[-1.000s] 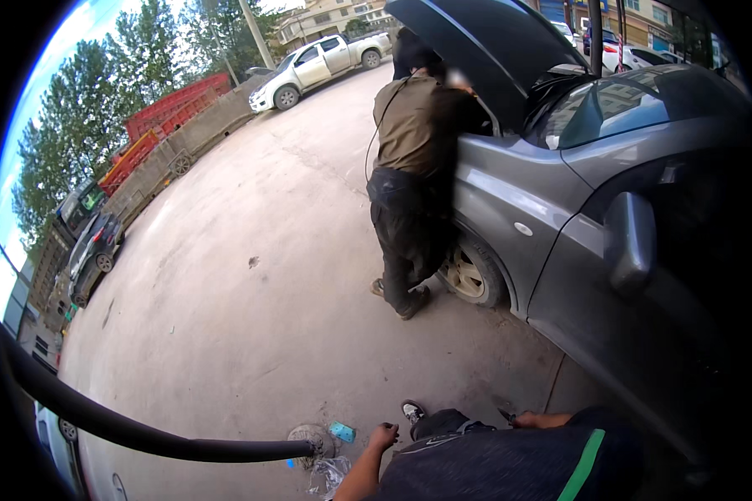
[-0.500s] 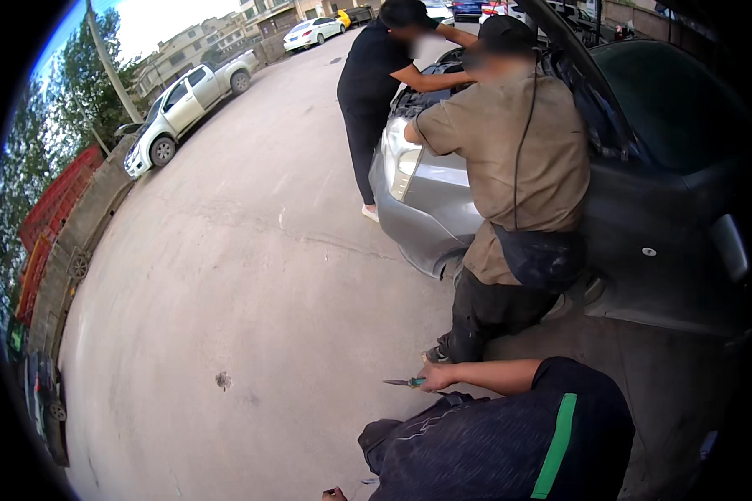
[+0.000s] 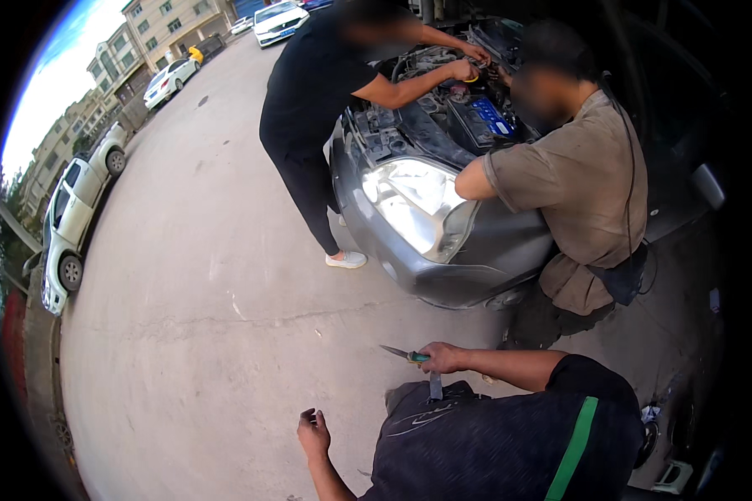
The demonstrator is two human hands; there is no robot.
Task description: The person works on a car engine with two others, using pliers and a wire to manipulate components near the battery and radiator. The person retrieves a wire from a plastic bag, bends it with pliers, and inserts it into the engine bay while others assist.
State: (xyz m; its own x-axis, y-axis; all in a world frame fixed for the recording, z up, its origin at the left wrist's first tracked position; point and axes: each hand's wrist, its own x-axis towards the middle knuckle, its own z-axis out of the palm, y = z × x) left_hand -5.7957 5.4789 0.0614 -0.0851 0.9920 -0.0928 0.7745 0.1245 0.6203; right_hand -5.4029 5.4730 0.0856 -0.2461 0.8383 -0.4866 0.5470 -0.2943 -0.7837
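My right hand (image 3: 444,357) is closed round the green handle of a tool (image 3: 399,352) with a long, pointed metal tip; its exact kind is hard to make out. The tip points left, over the pavement. Lower on the left, my left hand (image 3: 312,432) is held out with its fingers loosely apart and nothing in it. Below the right hand, a short grey strip (image 3: 435,386) lies against my dark shirt. Ahead stands a grey car (image 3: 468,280), its engine bay exposed and a blue-topped battery (image 3: 491,117) inside.
A person in black (image 3: 309,108) leans over the engine from the left, both hands in the bay. A person in a brown shirt (image 3: 589,179) bends over the headlight (image 3: 418,204) side. A white pickup (image 3: 79,196) and white cars stand farther off.
My view has turned toward the car, and the engine bay and battery now show. My left hand has come farther into view. The pointed tool stays in my right hand.
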